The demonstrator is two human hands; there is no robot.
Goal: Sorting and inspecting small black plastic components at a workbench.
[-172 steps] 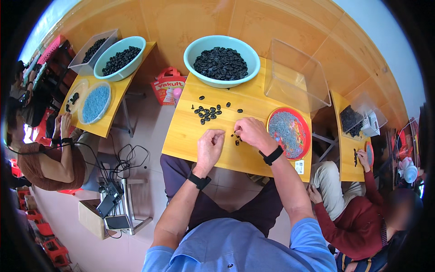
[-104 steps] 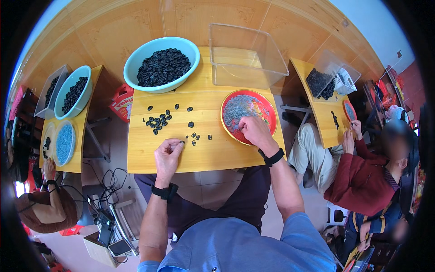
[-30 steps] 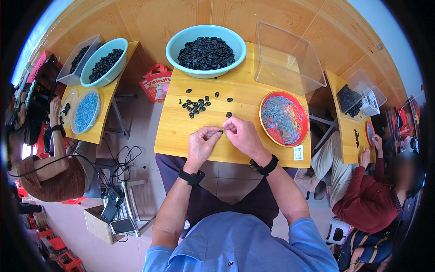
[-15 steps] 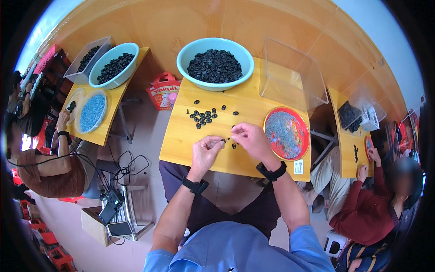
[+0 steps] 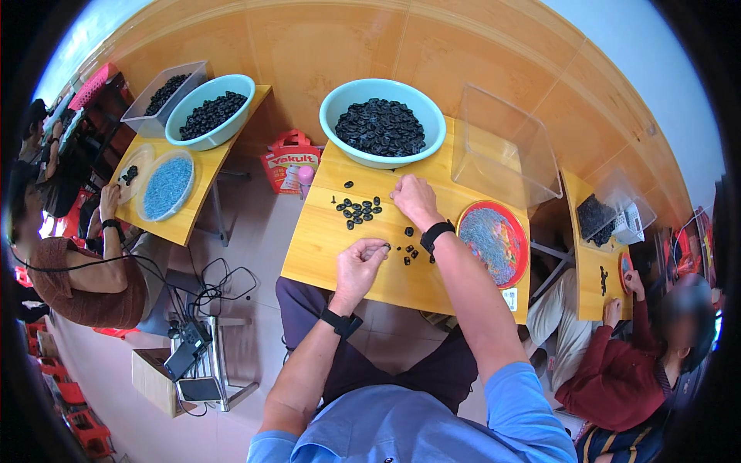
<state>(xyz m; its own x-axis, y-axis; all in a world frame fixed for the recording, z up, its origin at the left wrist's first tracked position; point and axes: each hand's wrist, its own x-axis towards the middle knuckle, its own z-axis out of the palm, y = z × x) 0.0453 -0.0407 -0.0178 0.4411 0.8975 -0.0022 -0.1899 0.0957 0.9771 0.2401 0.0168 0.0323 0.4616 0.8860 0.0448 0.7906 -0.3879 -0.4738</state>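
Note:
My left hand (image 5: 360, 267) hovers over the near edge of the yellow table, thumb and forefinger pinching a small black oval piece (image 5: 386, 245). Farther forward, my right hand (image 5: 415, 201) reaches down to the tabletop with its fingers bent together; their tips are partly hidden, and I cannot make out what is in them. Left of it lies a loose cluster of glossy black oval pieces (image 5: 358, 210). A few more black pieces (image 5: 409, 251) are scattered between my left hand and my right wrist. A round red tray (image 5: 524, 245) of small grey-blue parts stands beside my right forearm.
A light-blue basin (image 5: 330, 139) full of black pieces stands at the table's back. Right of it is a clear plastic box (image 5: 502, 147). Co-workers sit at tables on both sides. A red bag (image 5: 289, 166) and tangled cables (image 5: 204, 289) lie to the left.
My right hand has moved forward and away from my left hand, toward the cluster's right side. The left hand keeps its pinch on the black piece. The whole view has shifted slightly.

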